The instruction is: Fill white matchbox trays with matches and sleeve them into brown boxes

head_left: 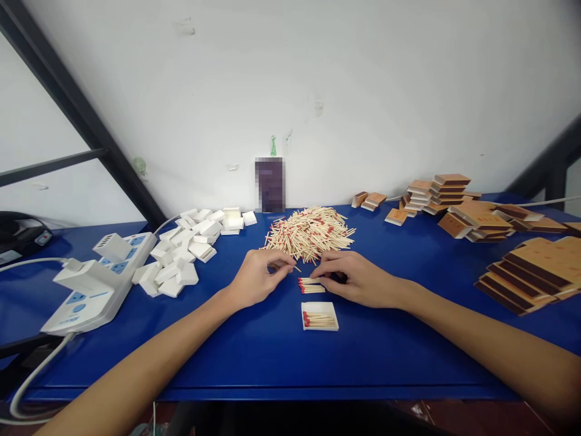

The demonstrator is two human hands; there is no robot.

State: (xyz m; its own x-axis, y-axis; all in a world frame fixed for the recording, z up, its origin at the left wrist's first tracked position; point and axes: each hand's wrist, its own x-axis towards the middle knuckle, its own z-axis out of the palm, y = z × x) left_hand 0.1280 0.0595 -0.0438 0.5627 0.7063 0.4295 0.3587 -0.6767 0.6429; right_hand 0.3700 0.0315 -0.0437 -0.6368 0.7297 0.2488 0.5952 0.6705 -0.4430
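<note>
Bare left hand, fingers bent, pinching one thin pale wooden matchstick; bare right hand, curled at red-headed wooden matches, grip unclear.

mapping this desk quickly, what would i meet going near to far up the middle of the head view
White matchbox tray holding matches → small row of matches → large matchstick pile → white wall.

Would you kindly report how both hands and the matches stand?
Left hand beside red-tipped wooden match pile. Right hand at red-tipped match row. White rectangular tray, holding matches, unobstructed.
</note>
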